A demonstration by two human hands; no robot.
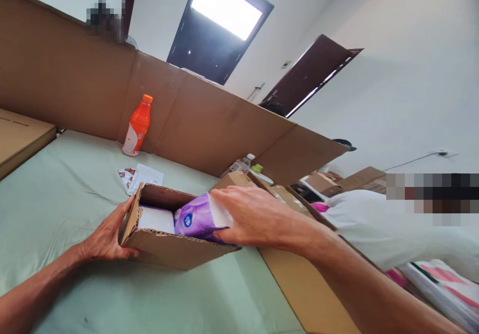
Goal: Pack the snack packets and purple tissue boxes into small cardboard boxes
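My left hand (110, 232) is closed around the left end of a small open cardboard box (168, 249). My right hand (250, 217) grips the white end of a purple tissue pack (194, 218), which sits tilted in the right part of the box. Beside it, at the left inside the box, lies a white block (156, 219) with a purple edge, looking like another tissue pack. The fingertips of my right hand are partly hidden behind the pack and the box's edge.
On the pale green cloth-covered table (75, 194) stands an orange bottle (138, 124) near a cardboard wall (209, 119). White packets (144, 178) lie behind the box. Clear bottles (241, 164) and cardboard boxes (299, 279) are at the right, with a person in white (377, 224) beyond.
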